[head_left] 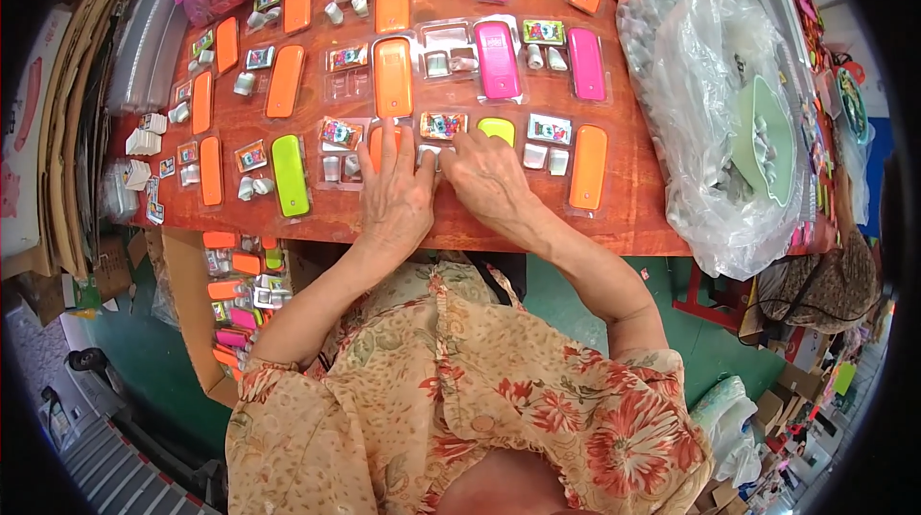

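Observation:
Both my hands work at clear plastic trays in the row nearest me. My left hand (395, 198) lies over an orange oblong case (377, 143), fingers stretched out and a little apart. Beside it, my right hand (489, 179) bends its fingers down into the neighbouring tray, at small white-grey pieces (429, 156); what its fingertips pinch is hidden. That tray also has a colourful wrapped packet (443, 125) and a lime green case (496, 128), partly covered by my right hand. Left of my left hand, another packet (342, 132) lies above white pieces (332, 168).
Several filled trays with orange, pink (587, 64) and green cases (290, 175) cover the wooden table (595, 227). On the right, a big clear bag (691, 131) of white pieces holds a pale green scoop-like container (763, 146). Below the table's left edge stands a cardboard box (187, 285) of filled trays.

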### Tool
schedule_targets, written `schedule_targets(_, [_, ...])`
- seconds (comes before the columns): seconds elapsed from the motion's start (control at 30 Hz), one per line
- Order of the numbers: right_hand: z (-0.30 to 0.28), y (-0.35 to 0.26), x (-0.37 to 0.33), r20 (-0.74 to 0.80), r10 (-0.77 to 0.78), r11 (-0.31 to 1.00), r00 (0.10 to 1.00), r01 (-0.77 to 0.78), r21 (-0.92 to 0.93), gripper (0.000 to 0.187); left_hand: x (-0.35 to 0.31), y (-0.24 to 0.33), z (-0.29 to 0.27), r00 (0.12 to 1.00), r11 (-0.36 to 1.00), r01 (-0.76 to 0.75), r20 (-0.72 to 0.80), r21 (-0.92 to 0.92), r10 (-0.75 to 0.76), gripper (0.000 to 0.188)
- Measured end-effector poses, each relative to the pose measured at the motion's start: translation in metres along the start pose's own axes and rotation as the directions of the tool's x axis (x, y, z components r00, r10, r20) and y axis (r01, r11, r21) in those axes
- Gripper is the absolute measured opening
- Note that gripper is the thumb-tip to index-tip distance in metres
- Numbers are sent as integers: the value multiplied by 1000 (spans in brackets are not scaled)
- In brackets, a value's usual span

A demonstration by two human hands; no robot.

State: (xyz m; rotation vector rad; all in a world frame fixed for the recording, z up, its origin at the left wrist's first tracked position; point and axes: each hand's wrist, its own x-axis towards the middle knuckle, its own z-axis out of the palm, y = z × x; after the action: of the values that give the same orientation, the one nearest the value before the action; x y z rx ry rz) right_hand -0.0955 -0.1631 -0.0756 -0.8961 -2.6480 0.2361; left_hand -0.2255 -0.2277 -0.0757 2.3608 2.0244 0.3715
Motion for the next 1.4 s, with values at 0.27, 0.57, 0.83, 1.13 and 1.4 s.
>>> schedule_targets(0.27, [4,-8,-19,-94,51,989,994,-37,144,5,-1,-2,-9,993,983,-13,-120,-184,-9,9])
schedule_targets(0.57, [-15,57,51,-194,164,979,967,-136,151,24,-3,-5,-9,984,971,38,-160,-235,-78,16])
schedule_targets(0.83, [3,79,66,-102,247,914,964,-196,356,14,52,-24,-11,972,988,75,-211,-138,-104,28])
schedule_targets(1.13, [-1,85,77,85,423,735,902,-396,550,17,77,-35,9,980,988,80,-168,-132,-101,30])
schedule_targets(1.4, [5,84,79,-35,370,884,928,-341,319,18,85,-37,14,988,994,44,-146,-103,-59,30])
